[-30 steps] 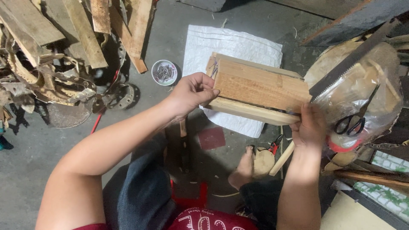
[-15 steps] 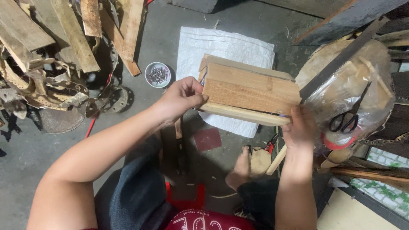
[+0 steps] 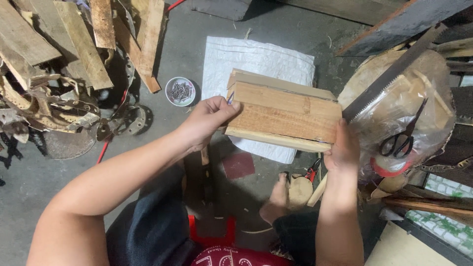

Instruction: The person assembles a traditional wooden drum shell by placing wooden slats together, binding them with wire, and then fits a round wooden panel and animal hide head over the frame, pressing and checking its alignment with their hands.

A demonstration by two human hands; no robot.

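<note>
I hold a small wooden box (image 3: 283, 112) made of pale planks out in front of me, over a white woven sack (image 3: 256, 59) spread on the concrete floor. My left hand (image 3: 209, 120) grips the box's left end, thumb on top. My right hand (image 3: 342, 148) grips its right end from below. The box lies roughly level, tilted a little down to the right.
A small white bowl of nails (image 3: 180, 91) sits left of the sack. Scrap wood planks (image 3: 74, 44) pile up at the upper left. A hand saw (image 3: 394, 69) and black scissors (image 3: 404, 135) lie on a plastic-covered stump at right. A dark red square (image 3: 238, 165) lies on the floor below the box.
The box and both hands keep the same grip; the view has shifted slightly, and the box sits a touch lower and more to the left in the picture.
</note>
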